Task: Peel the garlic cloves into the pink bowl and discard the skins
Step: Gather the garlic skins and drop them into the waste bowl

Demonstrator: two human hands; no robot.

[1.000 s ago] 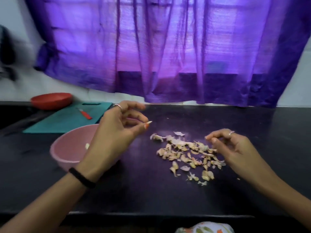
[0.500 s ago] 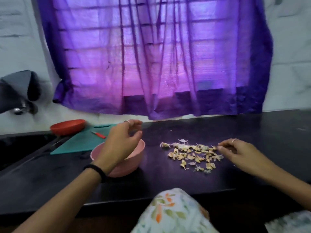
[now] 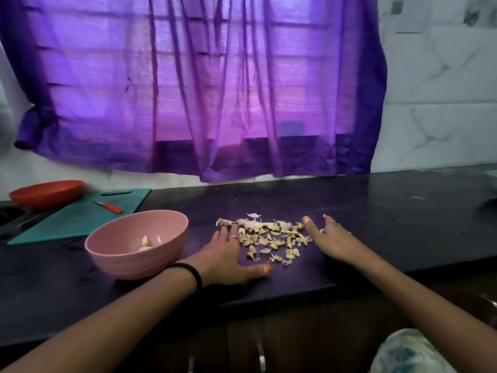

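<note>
Bracketing the scattered pile of pale papery garlic skins (image 3: 269,235), the left hand (image 3: 228,258) and right hand (image 3: 332,238) lie flat and spread on the black stone counter (image 3: 403,224), gripping nothing, probably so the palms can sweep the scraps together for discarding. Just beside the left wrist stands the round pink plastic bowl (image 3: 129,261), holding a few peeled garlic cloves (image 3: 146,243).
</note>
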